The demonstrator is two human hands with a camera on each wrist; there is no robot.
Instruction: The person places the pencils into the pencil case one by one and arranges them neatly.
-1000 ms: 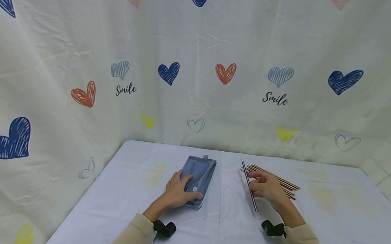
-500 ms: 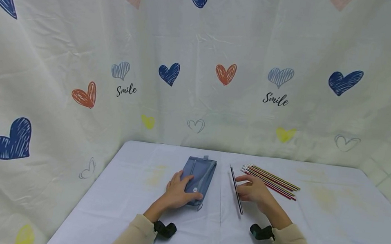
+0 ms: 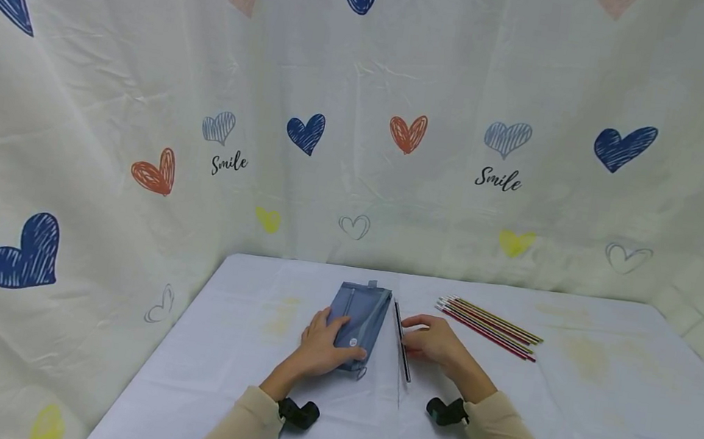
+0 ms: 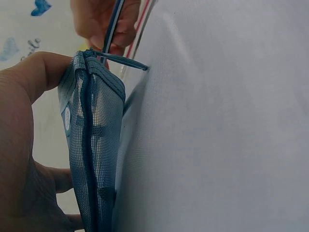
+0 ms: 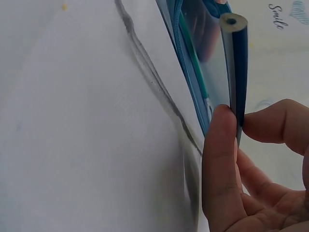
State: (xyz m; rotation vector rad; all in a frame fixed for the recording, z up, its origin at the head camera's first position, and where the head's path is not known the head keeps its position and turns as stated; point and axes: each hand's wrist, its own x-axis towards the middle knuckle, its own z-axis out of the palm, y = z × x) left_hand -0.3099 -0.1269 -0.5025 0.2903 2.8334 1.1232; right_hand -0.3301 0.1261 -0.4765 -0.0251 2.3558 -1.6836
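A blue-grey pencil case (image 3: 371, 312) with a mesh zip side lies on the table. My left hand (image 3: 318, 346) rests spread over it, thumb near the close corner and other fingers on its face and left side. Just right of the case, my right hand (image 3: 432, 343) pinches a dark, silver-striped pencil (image 3: 405, 365) between thumb and fingers. The right wrist view shows the flat end of this pencil (image 5: 235, 63) beside the case's clear panel, with a green stick-like thing (image 5: 197, 67) inside. The case's zip (image 4: 87, 140) appears in the left wrist view.
Several striped pencils (image 3: 491, 328) in red, yellow and dark colours lie bunched at the back right of the white-covered table (image 3: 498, 431). Behind the table hangs a white curtain (image 3: 360, 57) printed with hearts.
My right hand has carried the pencil leftward, away from the bunch and up close to the pencil case. The left hand and the case stay in place.
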